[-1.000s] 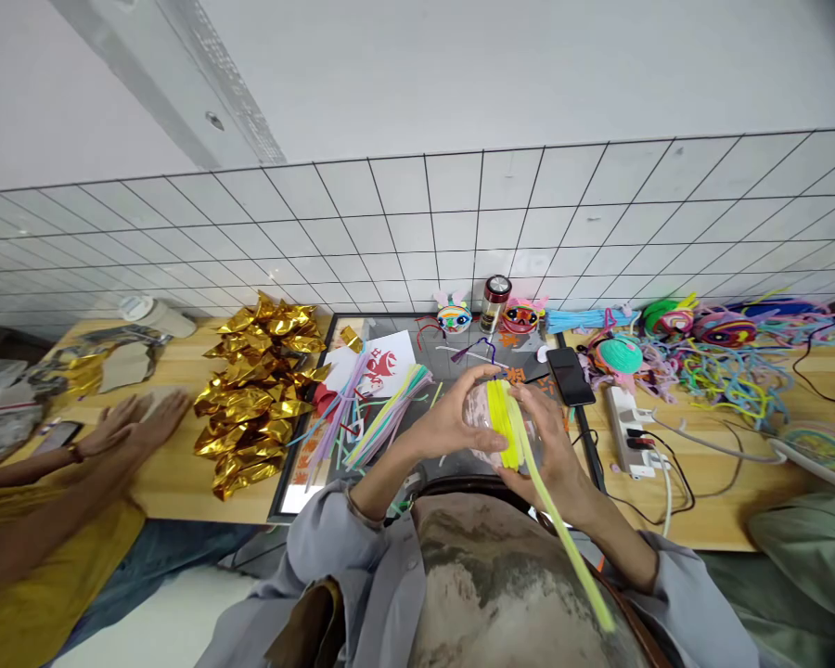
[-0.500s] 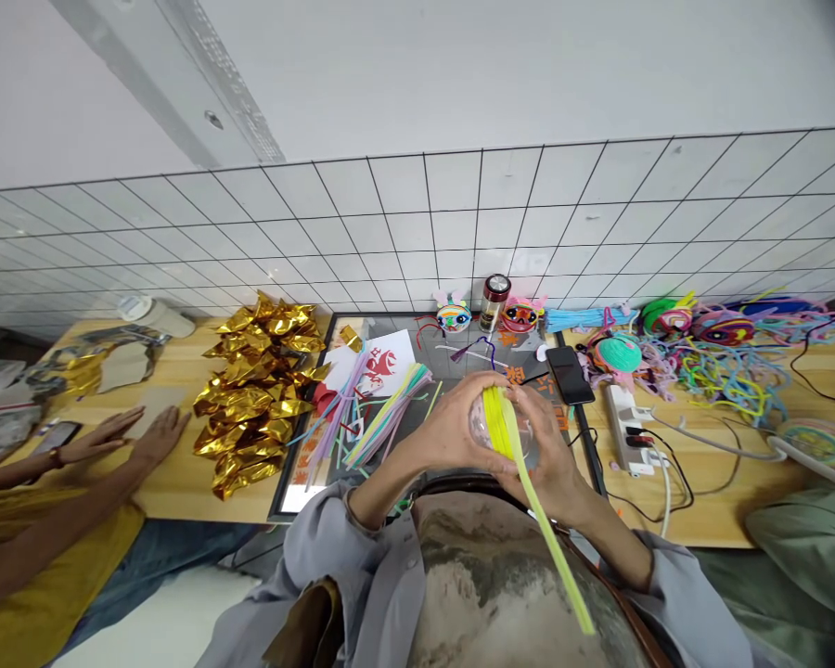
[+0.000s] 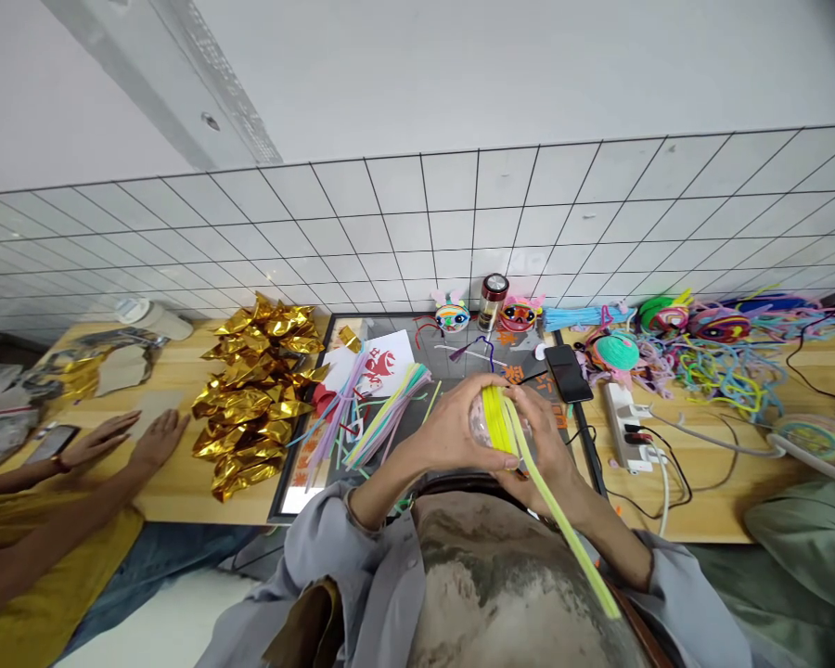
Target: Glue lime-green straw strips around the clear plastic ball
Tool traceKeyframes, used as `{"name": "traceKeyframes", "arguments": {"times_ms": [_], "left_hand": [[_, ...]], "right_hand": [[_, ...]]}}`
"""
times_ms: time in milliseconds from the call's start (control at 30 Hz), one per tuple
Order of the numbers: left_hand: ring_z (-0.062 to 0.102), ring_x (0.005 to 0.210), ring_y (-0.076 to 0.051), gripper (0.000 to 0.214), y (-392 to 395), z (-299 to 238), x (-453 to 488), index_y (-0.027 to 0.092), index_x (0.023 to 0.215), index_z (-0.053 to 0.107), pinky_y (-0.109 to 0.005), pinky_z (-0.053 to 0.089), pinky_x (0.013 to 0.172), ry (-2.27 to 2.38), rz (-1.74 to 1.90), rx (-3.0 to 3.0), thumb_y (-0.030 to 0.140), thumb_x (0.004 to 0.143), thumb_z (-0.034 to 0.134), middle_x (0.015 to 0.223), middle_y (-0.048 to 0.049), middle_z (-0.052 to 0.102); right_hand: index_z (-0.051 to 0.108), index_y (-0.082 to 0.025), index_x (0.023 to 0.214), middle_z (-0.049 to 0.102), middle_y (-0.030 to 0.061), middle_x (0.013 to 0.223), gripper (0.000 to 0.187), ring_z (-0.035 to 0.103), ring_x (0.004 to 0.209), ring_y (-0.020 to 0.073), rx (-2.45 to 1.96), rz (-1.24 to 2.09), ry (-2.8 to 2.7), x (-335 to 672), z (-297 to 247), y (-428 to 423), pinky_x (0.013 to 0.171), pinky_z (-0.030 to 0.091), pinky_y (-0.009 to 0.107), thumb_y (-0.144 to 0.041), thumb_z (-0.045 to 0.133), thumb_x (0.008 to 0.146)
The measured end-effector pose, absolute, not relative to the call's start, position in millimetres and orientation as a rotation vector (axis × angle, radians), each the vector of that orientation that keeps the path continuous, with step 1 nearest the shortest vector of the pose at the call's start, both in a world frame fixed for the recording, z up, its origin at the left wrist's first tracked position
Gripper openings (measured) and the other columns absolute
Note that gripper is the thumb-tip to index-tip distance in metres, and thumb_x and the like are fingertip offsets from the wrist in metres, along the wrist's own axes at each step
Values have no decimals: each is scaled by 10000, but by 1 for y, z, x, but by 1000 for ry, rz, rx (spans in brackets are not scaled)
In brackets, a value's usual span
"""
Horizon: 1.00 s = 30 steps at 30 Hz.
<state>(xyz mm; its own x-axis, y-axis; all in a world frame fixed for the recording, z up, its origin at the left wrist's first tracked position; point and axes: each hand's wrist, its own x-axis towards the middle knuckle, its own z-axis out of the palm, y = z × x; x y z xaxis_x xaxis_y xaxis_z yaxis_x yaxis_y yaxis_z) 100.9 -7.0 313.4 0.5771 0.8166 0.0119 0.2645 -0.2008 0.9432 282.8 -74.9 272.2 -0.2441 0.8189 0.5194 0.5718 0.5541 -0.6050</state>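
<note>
My left hand (image 3: 456,429) and my right hand (image 3: 548,453) close together around a clear round ball (image 3: 483,424) held just above my lap. A yellow-green pipe cleaner (image 3: 501,419) is wound in several turns over the ball. Its loose tail (image 3: 571,540) runs down to the lower right past my right wrist. Both hands have fingers curled onto the ball and the pipe cleaner. A bundle of pastel pipe cleaners (image 3: 388,410) lies on the dark mat (image 3: 424,348) just left of my hands.
A heap of gold foil pieces (image 3: 254,390) lies on the wooden table (image 3: 173,464). Another person's hands (image 3: 122,436) rest flat at the left. A phone (image 3: 569,373), a power strip (image 3: 626,417), a jar (image 3: 493,301) and tangled coloured pipe cleaners (image 3: 724,362) fill the right.
My hands turned the ball slightly and the yellow-green tail swung between lower right positions. The other person's hands shifted a little on the table.
</note>
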Motion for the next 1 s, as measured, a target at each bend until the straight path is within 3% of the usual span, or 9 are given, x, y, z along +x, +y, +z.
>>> {"name": "traceKeyframes", "arguments": {"times_ms": [533, 1000], "left_hand": [[636, 1185, -327, 843, -4, 311, 100, 183, 1273, 549, -468, 469, 1090, 931, 642, 1690, 393, 544, 918, 1301, -131, 670], [635, 1086, -275, 782, 9, 313, 103, 180, 1241, 549, -395, 494, 994, 872, 651, 1619, 359, 561, 891, 1204, -89, 665]], "right_hand": [[75, -296, 1645, 411, 158, 1534, 944, 434, 1455, 326, -1185, 518, -1965, 283, 278, -76, 1135, 496, 548, -322, 658, 903], [96, -300, 1658, 321, 148, 1636, 938, 322, 1540, 340, -1181, 464, -1920, 282, 278, -71, 1206, 413, 576, -365, 676, 923]]}}
